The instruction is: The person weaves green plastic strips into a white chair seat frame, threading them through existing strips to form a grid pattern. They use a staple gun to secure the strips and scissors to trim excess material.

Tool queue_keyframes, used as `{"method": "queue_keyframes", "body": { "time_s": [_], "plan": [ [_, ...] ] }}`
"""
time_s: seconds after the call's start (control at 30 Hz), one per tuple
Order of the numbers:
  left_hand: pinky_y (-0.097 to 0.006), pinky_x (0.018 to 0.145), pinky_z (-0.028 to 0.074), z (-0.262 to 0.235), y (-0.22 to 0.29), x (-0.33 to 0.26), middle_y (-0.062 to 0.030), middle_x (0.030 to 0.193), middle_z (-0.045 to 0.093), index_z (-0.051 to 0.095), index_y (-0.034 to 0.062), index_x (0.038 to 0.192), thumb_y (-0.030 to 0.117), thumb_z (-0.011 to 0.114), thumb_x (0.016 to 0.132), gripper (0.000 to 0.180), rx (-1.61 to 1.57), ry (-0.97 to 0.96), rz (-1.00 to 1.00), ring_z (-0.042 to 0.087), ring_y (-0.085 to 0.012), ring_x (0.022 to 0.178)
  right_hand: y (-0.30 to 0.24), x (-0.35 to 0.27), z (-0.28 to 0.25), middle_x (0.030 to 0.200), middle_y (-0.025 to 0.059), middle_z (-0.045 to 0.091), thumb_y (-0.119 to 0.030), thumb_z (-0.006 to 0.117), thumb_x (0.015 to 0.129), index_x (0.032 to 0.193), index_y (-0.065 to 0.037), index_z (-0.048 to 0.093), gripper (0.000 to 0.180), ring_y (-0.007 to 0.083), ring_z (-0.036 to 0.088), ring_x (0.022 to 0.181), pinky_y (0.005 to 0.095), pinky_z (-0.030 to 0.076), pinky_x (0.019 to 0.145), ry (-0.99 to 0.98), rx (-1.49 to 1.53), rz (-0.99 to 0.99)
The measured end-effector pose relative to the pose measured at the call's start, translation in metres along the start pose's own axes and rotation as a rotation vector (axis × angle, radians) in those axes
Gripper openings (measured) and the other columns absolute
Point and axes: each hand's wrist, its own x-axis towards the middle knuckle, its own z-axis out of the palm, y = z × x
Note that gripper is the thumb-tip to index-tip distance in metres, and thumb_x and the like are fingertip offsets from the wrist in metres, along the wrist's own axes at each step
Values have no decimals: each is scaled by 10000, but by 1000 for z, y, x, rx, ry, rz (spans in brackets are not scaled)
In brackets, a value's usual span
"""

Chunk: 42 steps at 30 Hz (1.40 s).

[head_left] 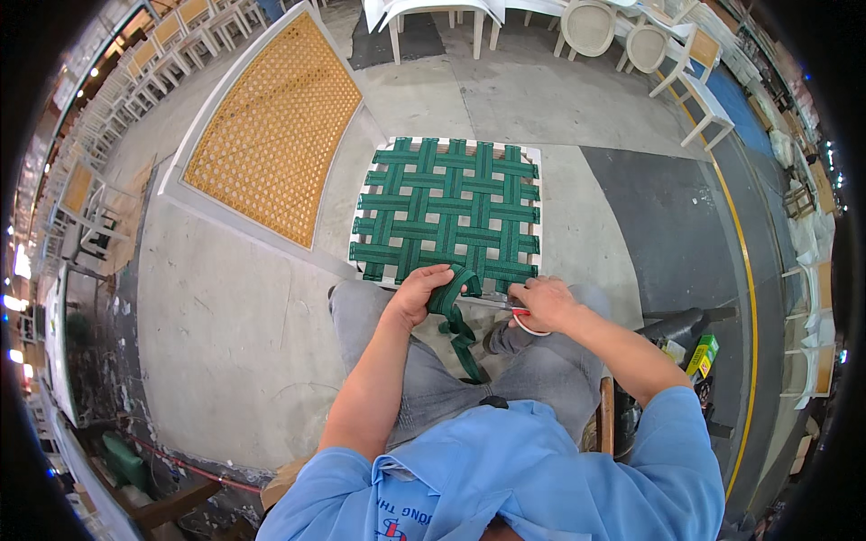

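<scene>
A white chair frame [538, 236] stands before my knees, its seat woven with a lattice of green webbing straps [446, 209]. Its cane back panel [271, 126] rises on the left. At the seat's near edge my left hand [421, 293] is closed round a loose green webbing strap [461, 335], whose tail hangs between my legs. My right hand [547, 304] grips scissors [530, 325] with red and white handles. Their blades point left toward the strap by the seat's near edge; whether they touch it I cannot tell.
Rows of unfinished chairs [194, 36] line the far left, and more white chairs [704, 99] stand at the back right. A green and yellow box [702, 356] lies by my right side, next to a dark object. A yellow line [741, 270] runs along the floor at right.
</scene>
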Motion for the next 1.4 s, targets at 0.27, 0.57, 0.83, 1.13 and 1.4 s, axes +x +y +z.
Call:
{"method": "queue_keyframes", "body": {
  "time_s": [0.27, 0.57, 0.83, 1.13, 1.4],
  "plan": [
    [-322, 761, 628, -1, 0, 4, -121, 986, 754, 697, -33, 1145, 102, 659, 983, 215, 77, -16, -20, 740, -195, 851, 14, 18, 25, 928, 129, 696, -511, 733, 856, 1161, -155, 620, 482, 344, 708, 938, 497, 555, 787, -33, -39, -90],
    [-305, 751, 610, 8, 1, -11, -119, 994, 758, 705, -36, 1156, 129, 674, 979, 244, 130, -49, -34, 737, -188, 874, 0, 32, 25, 804, 107, 659, -512, 737, 854, 1122, -160, 626, 457, 352, 699, 826, 499, 538, 716, 47, 46, -126],
    [-329, 921, 534, 4, -14, -44, -81, 1156, 702, 674, -25, 1194, 102, 658, 992, 239, 145, 132, 168, 664, -173, 1037, 17, -118, -8, 853, 136, 706, -559, 756, 874, 1226, -160, 593, 557, 390, 693, 799, 468, 519, 685, 534, 580, 563],
    [-313, 867, 485, 49, -28, -63, -53, 1118, 643, 556, 2, 1325, 140, 626, 1026, 336, 308, -145, 299, 596, -168, 1001, -32, -424, 89, 1127, 207, 737, -583, 822, 794, 1350, -140, 605, 743, 406, 704, 1075, 473, 549, 904, 720, 521, 1973],
    [-299, 976, 449, 140, -6, -75, -104, 1284, 514, 411, 43, 1423, -62, 576, 821, 633, 987, -267, 382, 544, -205, 1135, -14, -479, 150, 1166, 223, 706, -347, 773, 854, 1295, -68, 623, 544, 403, 674, 1113, 501, 536, 940, 464, 455, 2085]
  ]
}}
